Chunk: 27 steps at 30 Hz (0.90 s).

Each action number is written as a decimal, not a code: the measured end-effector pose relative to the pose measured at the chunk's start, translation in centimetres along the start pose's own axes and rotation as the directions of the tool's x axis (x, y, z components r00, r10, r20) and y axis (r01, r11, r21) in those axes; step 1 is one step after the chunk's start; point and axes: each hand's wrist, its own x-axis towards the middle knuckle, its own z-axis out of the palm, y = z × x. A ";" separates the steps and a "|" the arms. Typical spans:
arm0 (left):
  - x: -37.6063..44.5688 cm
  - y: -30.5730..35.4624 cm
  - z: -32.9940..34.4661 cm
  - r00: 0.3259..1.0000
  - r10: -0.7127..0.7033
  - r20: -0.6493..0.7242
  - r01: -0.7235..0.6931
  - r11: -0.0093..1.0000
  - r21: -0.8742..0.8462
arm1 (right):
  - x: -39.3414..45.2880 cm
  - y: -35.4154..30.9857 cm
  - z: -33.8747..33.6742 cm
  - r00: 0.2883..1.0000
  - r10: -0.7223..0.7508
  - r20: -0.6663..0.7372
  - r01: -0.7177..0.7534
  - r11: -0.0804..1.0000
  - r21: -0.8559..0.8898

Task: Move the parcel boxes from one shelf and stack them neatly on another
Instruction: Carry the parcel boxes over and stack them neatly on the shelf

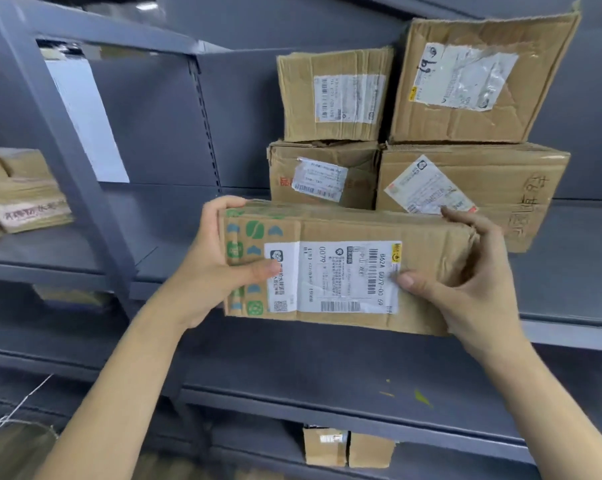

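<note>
I hold a long brown parcel box (427, 271) with a white shipping label and green and blue prints, in front of the grey shelf (569, 271). My left hand (209, 268) grips its left end, thumb on the front face. My right hand (472, 282) grips its right end, fingers over the top edge. Behind it on the shelf stands a stack of parcel boxes: a lower left box (324, 174), a lower right box (493, 181), an upper left box (334, 95) and a large upper right box (483, 81).
On the neighbouring shelf unit at far left lie more brown parcels (22, 192). A grey upright post (67, 150) separates the two units. Lower shelf boards run below, and two small boxes (348, 448) stand on the bottom one.
</note>
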 end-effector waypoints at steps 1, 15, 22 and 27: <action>0.3 0.0 -1.2 0.999 0.017 -0.037 -0.016 1.000 0.008 | 0.2 0.2 1.4 1.000 0.008 0.015 -0.009 1.000 0.024; 9.3 -6.0 -8.0 0.997 0.065 -0.048 -0.064 0.998 0.021 | 8.1 1.7 11.4 0.966 -0.149 0.212 0.259 0.574 -0.777; 13.5 -7.8 -6.7 0.997 0.077 -0.025 -0.075 0.995 0.072 | 10.1 2.1 11.5 0.984 -0.069 0.161 0.175 0.428 -0.886; 14.4 -8.5 -5.5 0.991 0.121 -0.055 -0.116 0.990 0.085 | 11.0 2.6 11.1 0.985 -0.038 0.171 0.172 0.403 -0.899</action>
